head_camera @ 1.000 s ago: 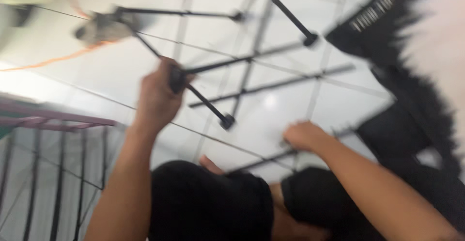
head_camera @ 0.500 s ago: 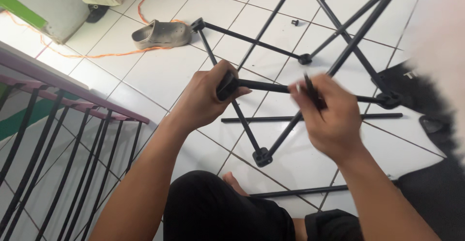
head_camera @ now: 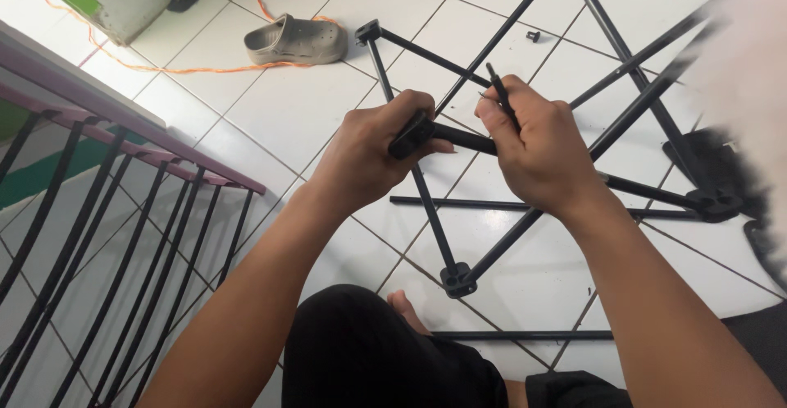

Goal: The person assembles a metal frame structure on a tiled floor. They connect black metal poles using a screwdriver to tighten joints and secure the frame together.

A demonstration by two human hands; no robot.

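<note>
While both arms reached out over the tiled floor (head_camera: 295, 104), the work sat raised between the hands, clear of the floor. The left hand (head_camera: 369, 154) was closed around a black plastic end cap (head_camera: 412, 133) at the tip of a black rod (head_camera: 463, 138), thumb lying along the top; the grip looked meant to keep the cap from turning. The right hand (head_camera: 537, 150) was closed over the same rod just beside it, and a thin black tool (head_camera: 502, 92), perhaps a hex key or small driver, stood up out of the fist past the index finger. Whether its tip met any fastener could not be told; the fingers hid it.

That rod belonged to a folding black frame (head_camera: 623, 104) whose crossed tubes spread across the tiles, one jointed corner hub (head_camera: 457, 279) resting on the floor near the person's knees. Holding the rod up at chest height probably brought the joint close to the eyes.

A loose black rod (head_camera: 525, 335) lay flat on the floor close to the knees, apart from the frame. A small dark screw or cap (head_camera: 533, 36) sat alone on a tile farther off. A grey clog (head_camera: 297, 41) lay near an orange cable (head_camera: 164, 68). A railing (head_camera: 123, 236) with dark bars ran along the left.
</note>
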